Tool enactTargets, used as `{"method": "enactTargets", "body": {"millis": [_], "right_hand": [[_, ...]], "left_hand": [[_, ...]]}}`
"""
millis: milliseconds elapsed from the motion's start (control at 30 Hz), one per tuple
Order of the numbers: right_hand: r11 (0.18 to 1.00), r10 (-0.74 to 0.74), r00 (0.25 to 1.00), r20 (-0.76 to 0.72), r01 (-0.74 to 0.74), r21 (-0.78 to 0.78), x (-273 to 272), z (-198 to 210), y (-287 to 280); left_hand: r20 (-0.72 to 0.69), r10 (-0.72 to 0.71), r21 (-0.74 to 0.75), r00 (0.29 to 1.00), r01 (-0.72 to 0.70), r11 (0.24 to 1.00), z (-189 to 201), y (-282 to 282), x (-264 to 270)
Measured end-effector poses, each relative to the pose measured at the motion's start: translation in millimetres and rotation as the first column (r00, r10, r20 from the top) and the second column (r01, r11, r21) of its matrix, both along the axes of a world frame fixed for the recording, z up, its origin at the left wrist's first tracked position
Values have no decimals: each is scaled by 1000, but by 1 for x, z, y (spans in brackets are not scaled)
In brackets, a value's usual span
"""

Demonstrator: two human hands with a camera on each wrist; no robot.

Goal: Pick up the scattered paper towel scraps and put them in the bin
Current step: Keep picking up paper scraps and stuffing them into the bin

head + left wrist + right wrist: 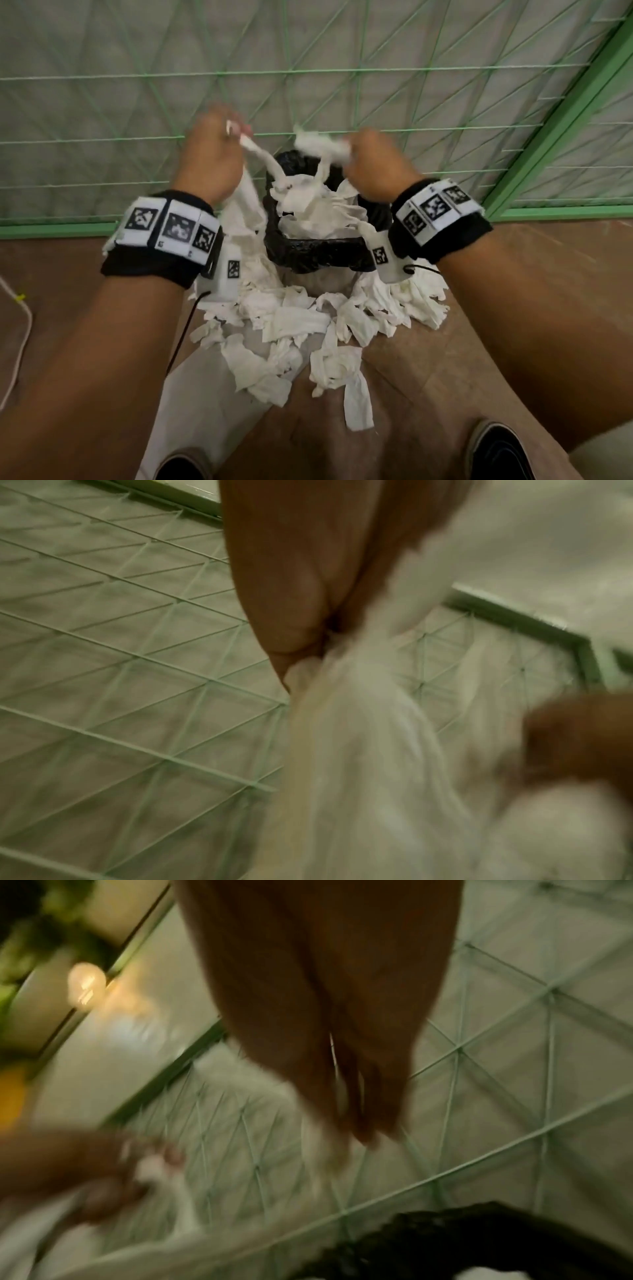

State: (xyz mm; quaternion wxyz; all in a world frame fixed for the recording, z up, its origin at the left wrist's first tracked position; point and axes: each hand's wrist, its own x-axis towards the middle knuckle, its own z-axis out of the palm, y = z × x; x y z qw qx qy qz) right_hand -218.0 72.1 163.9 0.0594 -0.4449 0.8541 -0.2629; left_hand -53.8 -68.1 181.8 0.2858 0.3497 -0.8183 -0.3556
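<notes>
A small bin with a black liner [318, 251] stands on the floor against a green wire fence, heaped with white paper towel scraps [308, 209]. My left hand [219, 144] hovers over its far left rim, pinching a long white strip [270, 164] that trails down into the bin. Over the far right rim, my right hand [363, 157] grips a wad of scraps [320, 144] with a strand hanging into the bin. Both wrist views are blurred: the left hand [301, 653] pinches white paper [359, 737], the right hand [342, 1096] holds paper above the bin liner [462, 1240].
Many torn scraps [308, 329] lie on the brown floor around the bin's near side and left side. A green wire fence [308, 72] runs close behind the bin. My shoes [496, 452] stand near the bottom edge. A white cable [20, 329] lies at the left.
</notes>
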Motion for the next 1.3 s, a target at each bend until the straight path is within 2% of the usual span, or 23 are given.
{"method": "enactTargets", "body": {"millis": [33, 67, 133, 200, 233, 267, 333, 400, 433, 500, 533, 600, 667, 733, 833, 900, 967, 1033, 1100, 1133, 1200, 1233, 1300], "right_hand": [[986, 53, 999, 13, -54, 156, -2, -16, 2], [982, 65, 996, 54, -73, 172, -4, -26, 5], [999, -31, 992, 119, 34, -28, -12, -34, 12], [946, -218, 963, 157, 248, -206, -29, -40, 22], [910, -299, 938, 176, 336, -242, -40, -46, 30], [881, -365, 911, 190, 404, -245, -50, -54, 39], [855, -475, 857, 199, 503, -124, -69, -82, 60], [832, -537, 831, 146, 493, 252, -83, -125, 82], [778, -544, 830, 122, 445, 444, -86, -151, 94], [658, -572, 808, 142, 349, 667, -80, -192, 117], [640, -578, 796, 182, 303, 706, -73, -208, 126], [630, -534, 815, 225, 206, 748, -56, -229, 135], [636, -436, 884, 170, 169, 753, -50, -243, 138], [646, -392, 916, 90, 204, 735, -52, -239, 132], [715, -457, 888, 60, 326, 619, -75, -211, 120], [796, -493, 863, 111, 396, 457, -97, -176, 109], [863, -503, 822, 268, 463, 200, -115, -136, 98], [865, -438, 789, 430, 501, -37, -115, -87, 84], [808, -303, 756, 580, 526, -264, -100, -29, 67], [768, -193, 720, 666, 534, -355, -88, 1, 59], [712, 46, 703, 709, 475, -517, -71, 50, 47], [684, 121, 732, 670, 428, -591, -64, 65, 44], [677, 155, 799, 581, 343, -651, -57, 76, 28]], "left_hand": [[-89, 22, 0, 996, -22, 1000, 13, 4, -7], [-179, 25, 27, 984, -20, 999, 26, 9, -15], [-403, -32, 113, 915, 85, 990, 50, 20, -28], [-645, -86, 156, 759, 241, 958, 62, 29, -34], [-679, -101, 151, 727, 273, 950, 60, 33, -38], [-647, -119, 147, 753, 277, 950, 52, 38, -42], [-420, -154, 160, 894, 240, 957, 21, 51, -51], [22, -221, 90, 975, 218, 972, -25, 60, -53], [342, -261, -1, 903, 278, 961, -46, 61, -51], [753, -285, -43, 593, 477, 878, -79, 61, -45], [821, -305, 10, 483, 521, 854, -88, 60, -44], [865, -334, 110, 374, 508, 854, -94, 60, -45], [853, -340, 133, 397, 464, 876, -87, 60, -54], [824, -302, 72, 479, 440, 895, -74, 59, -61], [589, -264, -65, 763, 371, 926, -65, 43, -60], [209, -210, -65, 955, 228, 972, -63, 26, -51], [-31, 11, 25, 999, -10, 1000, -69, 11, -32], [9, 200, 56, 980, -201, 978, -92, -3, -11], [232, 206, 41, 951, -221, 975, -134, -12, 8], [391, 116, 67, 913, -153, 986, -156, -9, 16], [680, -141, 210, 720, -7, 978, -197, 7, 33], [756, -238, 279, 610, 29, 960, -215, 18, 39], [788, -345, 345, 510, 97, 933, -242, 44, 50]]}}
